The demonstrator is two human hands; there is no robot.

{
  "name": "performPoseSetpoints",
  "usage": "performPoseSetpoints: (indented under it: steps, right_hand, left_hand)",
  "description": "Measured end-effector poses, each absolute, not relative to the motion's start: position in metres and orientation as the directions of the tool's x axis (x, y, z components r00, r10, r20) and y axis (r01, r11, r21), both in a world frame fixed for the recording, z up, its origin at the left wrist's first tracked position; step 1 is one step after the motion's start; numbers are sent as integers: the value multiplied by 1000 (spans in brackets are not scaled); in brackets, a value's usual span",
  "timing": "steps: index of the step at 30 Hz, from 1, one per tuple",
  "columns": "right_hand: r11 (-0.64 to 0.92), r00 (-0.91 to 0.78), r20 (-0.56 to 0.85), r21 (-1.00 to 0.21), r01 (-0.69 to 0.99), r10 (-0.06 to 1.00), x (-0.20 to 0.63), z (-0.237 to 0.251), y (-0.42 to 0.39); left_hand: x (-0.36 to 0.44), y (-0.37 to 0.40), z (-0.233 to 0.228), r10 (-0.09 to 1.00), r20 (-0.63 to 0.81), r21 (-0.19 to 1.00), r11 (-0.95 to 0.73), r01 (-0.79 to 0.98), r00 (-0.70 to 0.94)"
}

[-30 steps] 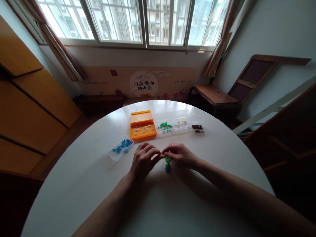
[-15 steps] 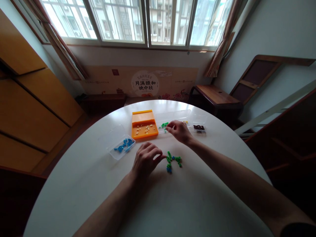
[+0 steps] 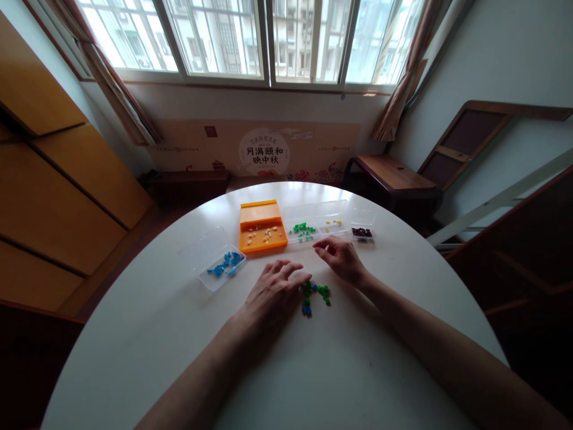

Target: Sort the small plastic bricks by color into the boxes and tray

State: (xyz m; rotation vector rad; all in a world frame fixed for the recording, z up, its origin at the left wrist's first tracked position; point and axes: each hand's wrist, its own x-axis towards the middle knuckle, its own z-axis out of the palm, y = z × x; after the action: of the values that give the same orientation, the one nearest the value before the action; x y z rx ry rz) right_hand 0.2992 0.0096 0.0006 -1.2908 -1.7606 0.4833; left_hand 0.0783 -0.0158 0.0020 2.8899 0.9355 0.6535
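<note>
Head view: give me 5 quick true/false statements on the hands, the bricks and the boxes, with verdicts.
1. The left hand rests on the round white table, fingertips at the small green and blue brick build. True.
2. The right hand is inside the orange box. False: it is over the table just in front of the clear boxes, apart from the orange one.
3. The loose blue bricks lie in a clear box to the left of the orange box. True.
4. The green bricks are stored in the orange box. False: they are in a clear box to its right.
5. The dark brown bricks are in the rightmost box. True.
</note>
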Motion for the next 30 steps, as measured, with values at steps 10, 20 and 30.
performPoseSetpoints:
  steps: [10, 20, 30]
  right_hand:
    - [421, -155, 405, -731, 537, 901, 293, -6, -11]
    - [512, -308, 410, -665, 544, 859, 276, -6, -27]
    - [559, -335, 452, -599, 573, 827, 267, -6, -32]
  left_hand:
    - [78, -12, 1, 586, 446, 267, -809, 524, 677]
    - [76, -12, -1, 609, 560, 355, -789, 502, 562]
    - [78, -13, 3, 658, 635, 516, -751, 413, 404]
